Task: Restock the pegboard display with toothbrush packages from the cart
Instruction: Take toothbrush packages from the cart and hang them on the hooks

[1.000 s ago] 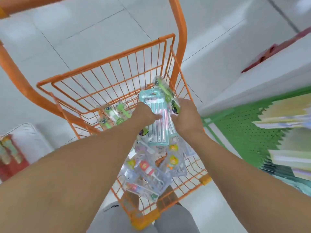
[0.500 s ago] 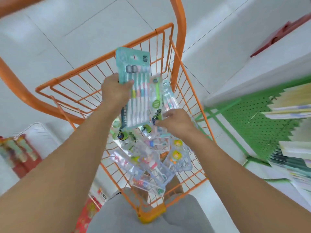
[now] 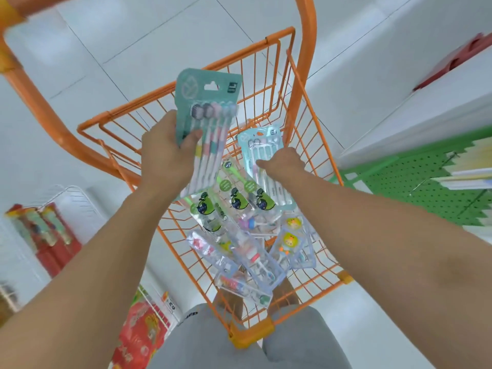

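Left hand (image 3: 166, 153) grips teal toothbrush package (image 3: 207, 123) above orange cart (image 3: 279, 41), long axis upright, hang-hole end away from wrist; right hand (image 3: 283, 163), fingers curled, pinches lighter package (image 3: 262, 161) lying beside cart's right wall

We see toothbrush packs (image 3: 239, 235) piled in the cart (image 3: 279, 46), pegboard (image 3: 415, 187) to its right, boxes (image 3: 45, 235) left.
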`<state>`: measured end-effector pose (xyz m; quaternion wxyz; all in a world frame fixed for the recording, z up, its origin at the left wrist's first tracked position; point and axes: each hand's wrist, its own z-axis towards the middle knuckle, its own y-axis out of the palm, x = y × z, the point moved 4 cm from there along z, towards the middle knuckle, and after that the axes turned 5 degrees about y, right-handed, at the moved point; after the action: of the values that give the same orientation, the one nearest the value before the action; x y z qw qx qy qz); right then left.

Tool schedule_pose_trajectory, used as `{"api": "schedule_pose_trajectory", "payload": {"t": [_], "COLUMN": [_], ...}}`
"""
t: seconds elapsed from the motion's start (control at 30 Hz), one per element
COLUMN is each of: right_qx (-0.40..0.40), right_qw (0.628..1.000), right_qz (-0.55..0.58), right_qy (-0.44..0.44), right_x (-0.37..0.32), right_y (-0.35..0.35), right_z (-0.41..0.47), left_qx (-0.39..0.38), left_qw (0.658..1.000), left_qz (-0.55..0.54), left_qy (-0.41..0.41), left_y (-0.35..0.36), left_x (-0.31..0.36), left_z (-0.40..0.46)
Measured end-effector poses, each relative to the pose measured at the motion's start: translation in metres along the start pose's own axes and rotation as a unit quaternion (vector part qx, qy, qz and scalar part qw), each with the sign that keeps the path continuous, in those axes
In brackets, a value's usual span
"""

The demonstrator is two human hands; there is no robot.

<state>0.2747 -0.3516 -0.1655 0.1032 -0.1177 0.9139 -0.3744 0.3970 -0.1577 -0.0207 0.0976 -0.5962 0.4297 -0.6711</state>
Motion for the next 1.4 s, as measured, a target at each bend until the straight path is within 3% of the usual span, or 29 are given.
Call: {"api": "schedule_pose_trajectory", "payload": {"t": [0.13,0.27,0.43,0.53,0.67,0.97,1.2,1.4], "right_qx": [0.014,0.074,0.064,0.045,0.035,0.045,0.082,0.087], "right_qw": [0.997,0.977,0.897,0.844,0.821,0.772,0.722,0.694], "right_qz": [0.080,0.190,0.413,0.510,0.552,0.634,0.673,0.690], "right_qy": [0.011,-0.056,-0.141,-0.160,-0.142,0.024,0.137,0.184], "right_x": [0.007,0.011,0.045,0.098,0.194,0.454,0.622,0.687], "right_y": [0.005,-0.027,-0.072,-0.102,-0.127,-0.053,0.018,0.029], "right_z": [-0.004,-0.034,-0.105,-0.145,-0.189,-0.233,-0.230,-0.189], "left_qx": [0.009,0.049,0.057,0.005,-0.142,-0.358,-0.435,-0.429], "left_qw": [1.000,0.998,0.990,0.967,0.943,0.919,0.898,0.902], "left_qz": [-0.013,-0.029,-0.126,-0.242,-0.298,-0.137,-0.056,0.010], "left_qy": [0.002,0.018,-0.038,-0.078,-0.044,0.095,0.036,0.039], "left_y": [0.001,-0.009,-0.010,0.004,0.045,0.206,0.343,0.396], "left_x": [-0.003,-0.001,0.011,0.044,0.107,0.216,0.225,0.242], "left_z": [-0.009,-0.007,-0.009,-0.019,-0.053,-0.226,-0.366,-0.398]}}
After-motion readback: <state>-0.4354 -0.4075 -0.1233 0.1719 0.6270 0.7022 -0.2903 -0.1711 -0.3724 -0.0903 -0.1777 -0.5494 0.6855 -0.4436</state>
